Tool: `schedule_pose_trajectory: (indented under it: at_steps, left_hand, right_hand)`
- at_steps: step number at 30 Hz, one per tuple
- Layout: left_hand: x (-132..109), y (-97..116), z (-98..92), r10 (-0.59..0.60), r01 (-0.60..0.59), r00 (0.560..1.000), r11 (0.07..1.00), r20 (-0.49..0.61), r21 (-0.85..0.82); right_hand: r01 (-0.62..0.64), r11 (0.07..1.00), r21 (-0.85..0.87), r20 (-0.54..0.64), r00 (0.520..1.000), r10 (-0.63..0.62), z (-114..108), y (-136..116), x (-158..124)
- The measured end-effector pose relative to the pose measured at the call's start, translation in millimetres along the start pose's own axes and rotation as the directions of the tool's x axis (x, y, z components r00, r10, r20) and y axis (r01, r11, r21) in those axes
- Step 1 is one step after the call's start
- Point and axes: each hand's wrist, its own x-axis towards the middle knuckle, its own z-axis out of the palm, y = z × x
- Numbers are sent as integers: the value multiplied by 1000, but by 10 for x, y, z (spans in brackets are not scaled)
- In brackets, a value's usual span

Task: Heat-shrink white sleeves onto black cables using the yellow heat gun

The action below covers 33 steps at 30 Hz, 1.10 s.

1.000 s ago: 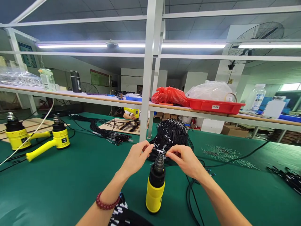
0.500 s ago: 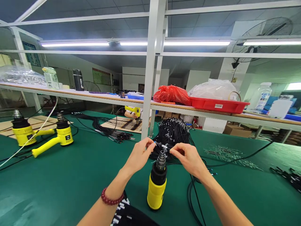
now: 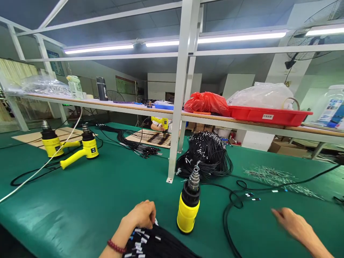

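A yellow and black heat gun (image 3: 189, 206) stands upright on the green table (image 3: 88, 193), nozzle up. My left hand (image 3: 141, 215) rests just left of it, fingers curled on the end of a bundle of black cables with white sleeves (image 3: 153, 243) at the near edge. My right hand (image 3: 291, 222) is low at the right, blurred, fingers stretched forward over the mat, holding nothing I can see. A black cable loop (image 3: 236, 200) lies between the gun and that hand. A big heap of black cables (image 3: 206, 156) sits behind the gun.
A white frame post (image 3: 178, 107) stands behind the gun. Two more yellow heat guns (image 3: 80, 150) lie at the left with cords. Small white sleeves (image 3: 271, 175) are scattered at the right. The shelf holds a red tray (image 3: 266, 116) and a red bag (image 3: 206, 102). Another person's hand holds a heat gun (image 3: 161, 123) beyond.
Both hands have come down from above the heat gun's nozzle. The left has dropped to the cable bundle at the near edge; the right has swung out to the right. The view shifted.
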Motion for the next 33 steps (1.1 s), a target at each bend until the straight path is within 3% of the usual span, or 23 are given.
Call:
schedule_pose_trajectory:
  at_steps: [3,6,11,16,22,28,33]
  left_hand:
    - [-9,-29,88,-9,9,1000,999,1,35]
    - [-26,-47,110,0,0,1000,998,-4,59]
    - [-130,-81,64,38,-31,998,993,-54,114]
    - [-184,-127,-84,64,-50,993,989,-97,138]
    - [-18,-43,-10,82,-88,995,990,52,115]
    - [-63,16,2,55,-67,995,988,84,142]
    - [-383,123,-422,77,-80,997,988,32,130]
  right_hand:
    - [44,993,-114,238,971,-16,8,34,-103]
    - [156,985,-78,325,938,-123,-98,-280,-215]
    - [225,974,33,300,927,-224,-291,-898,-369]
    - [328,937,121,288,892,-350,-365,-1302,-582]
    - [461,871,173,264,830,-492,-432,-1727,-873]
    - [502,833,232,279,786,-552,-546,-1855,-1017]
    - [511,816,271,243,784,-572,-706,-1878,-1112]
